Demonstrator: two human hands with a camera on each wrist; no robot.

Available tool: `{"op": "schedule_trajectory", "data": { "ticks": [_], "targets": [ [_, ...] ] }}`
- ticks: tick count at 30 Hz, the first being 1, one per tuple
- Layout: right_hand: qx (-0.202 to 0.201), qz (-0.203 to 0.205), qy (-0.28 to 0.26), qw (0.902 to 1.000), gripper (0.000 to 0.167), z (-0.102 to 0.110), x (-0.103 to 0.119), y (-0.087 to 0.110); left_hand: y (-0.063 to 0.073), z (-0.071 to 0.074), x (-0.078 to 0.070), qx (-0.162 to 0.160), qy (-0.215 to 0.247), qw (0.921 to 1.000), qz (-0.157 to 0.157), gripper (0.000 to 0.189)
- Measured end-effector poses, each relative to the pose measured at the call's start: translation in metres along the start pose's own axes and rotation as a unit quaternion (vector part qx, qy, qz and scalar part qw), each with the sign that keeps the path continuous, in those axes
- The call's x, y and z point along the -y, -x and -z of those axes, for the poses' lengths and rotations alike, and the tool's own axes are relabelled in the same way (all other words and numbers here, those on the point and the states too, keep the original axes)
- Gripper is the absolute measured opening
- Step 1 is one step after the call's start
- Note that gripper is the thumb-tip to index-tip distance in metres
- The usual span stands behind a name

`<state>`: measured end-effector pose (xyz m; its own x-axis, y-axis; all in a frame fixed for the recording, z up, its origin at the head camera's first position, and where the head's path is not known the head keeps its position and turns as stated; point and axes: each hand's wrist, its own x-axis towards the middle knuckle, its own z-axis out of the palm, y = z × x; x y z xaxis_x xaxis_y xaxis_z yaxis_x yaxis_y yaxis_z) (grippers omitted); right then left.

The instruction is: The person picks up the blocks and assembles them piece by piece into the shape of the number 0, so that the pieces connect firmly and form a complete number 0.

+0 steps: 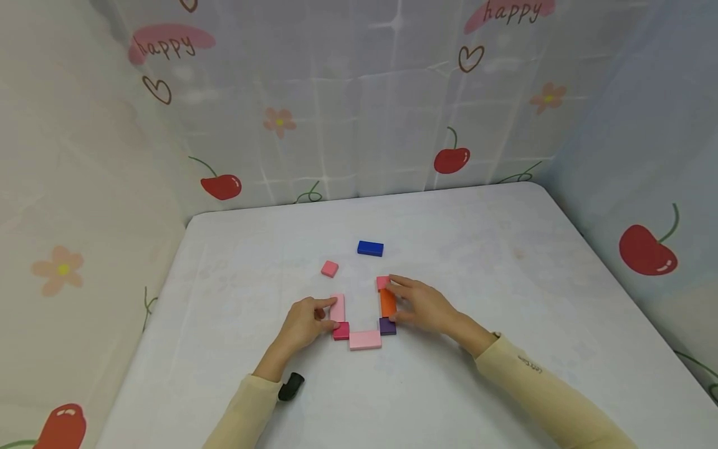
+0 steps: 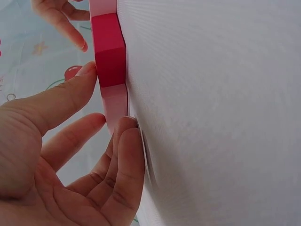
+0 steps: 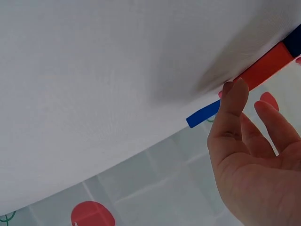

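Several coloured blocks form a U on the white table in the head view. Its left side has a light pink block above a crimson block; another light pink block is the base. On the right, a dark purple block, an orange block and a small pink block run upward. My left hand touches the left side, index finger at the light pink block and thumb against the crimson one. My right hand spans the right side, fingers by the small pink block, thumb near the purple one.
Beyond the U lie a loose pink block and a blue block. A black object sits at the left wrist. Printed curtains rise behind and beside the white table.
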<state>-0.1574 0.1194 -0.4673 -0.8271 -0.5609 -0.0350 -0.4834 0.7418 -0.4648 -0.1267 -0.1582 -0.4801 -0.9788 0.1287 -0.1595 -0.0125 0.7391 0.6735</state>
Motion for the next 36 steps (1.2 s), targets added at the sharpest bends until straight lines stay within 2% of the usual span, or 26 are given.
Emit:
{"op": "schedule_trajectory", "data": {
  "ticks": [8, 17, 25, 30, 34, 36],
  "targets": [
    [-0.001, 0.015, 0.016, 0.9998, 0.068, -0.004, -0.003, 0.001, 0.0, 0.0, 0.0, -0.001, 0.0, 1.0, 0.001, 0.051],
    [0.005, 0.009, 0.032, 0.9995, 0.064, -0.003, -0.001, 0.002, 0.0, 0.0, -0.001, -0.002, -0.002, 1.0, -0.003, 0.051],
    [0.012, 0.007, 0.038, 0.9992, 0.063, -0.004, -0.001, 0.001, 0.0, 0.007, -0.002, -0.009, 0.005, 0.9999, -0.005, 0.049],
    [0.012, 0.004, 0.04, 0.9991, 0.063, -0.004, -0.001, 0.002, -0.015, 0.024, -0.008, -0.045, 0.012, 0.9989, -0.008, 0.045],
    [0.011, 0.004, 0.038, 0.9992, 0.063, -0.004, -0.001, 0.002, -0.037, 0.037, -0.011, -0.065, 0.011, 0.9978, -0.007, 0.042],
    [0.011, 0.004, 0.039, 0.9992, 0.063, -0.004, -0.001, 0.001, -0.049, 0.04, -0.011, -0.063, 0.006, 0.998, -0.002, 0.042]
  ]
}}
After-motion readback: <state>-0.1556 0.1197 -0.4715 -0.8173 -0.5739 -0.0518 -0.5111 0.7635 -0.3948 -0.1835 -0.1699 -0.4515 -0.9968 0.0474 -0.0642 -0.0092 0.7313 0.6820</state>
